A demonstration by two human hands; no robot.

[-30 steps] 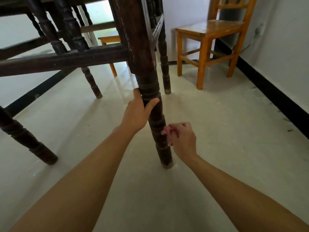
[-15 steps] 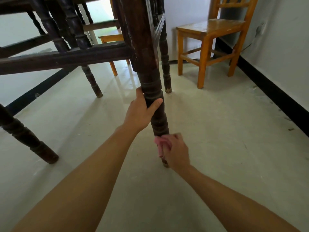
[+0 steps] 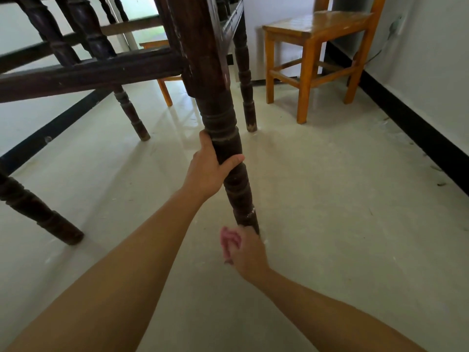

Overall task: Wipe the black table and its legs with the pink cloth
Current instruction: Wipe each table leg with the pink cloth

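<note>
Down at floor level beside the black table (image 3: 38,81), our left hand (image 3: 209,171) is wrapped round the nearest leg (image 3: 222,118) at its middle, thumb across the front and fingers behind, steadying it. Our right hand (image 3: 250,252), well below that grip, bunches the pink cloth (image 3: 228,240) in curled fingers at the foot of the same leg, where the turned wood meets the pale floor (image 3: 342,212). The cloth shows only as a pink fold left of the knuckles, and we cannot tell how much of it lies round the leg, as the hand hides the contact. We judge the step in hand to be wiping this leg's lowest section. To do it well, the cloth should go right round the foot and into the ringed grooves above it, rising toward the left-hand grip, which must then shift so the wood beneath it is wiped too. Above that grip the leg thickens and meets a cross rail (image 3: 132,66), a corner likely to hold dust. Left of both hands stand a near leg (image 3: 40,212) and a farther leg (image 3: 130,115). Beyond the held leg is a fourth leg (image 3: 245,72), and to its right, well apart, a wooden chair (image 3: 317,24). Nothing lies between cloth and leg, but pale specks round the foot could foul the cloth if it drags on the floor.
</note>
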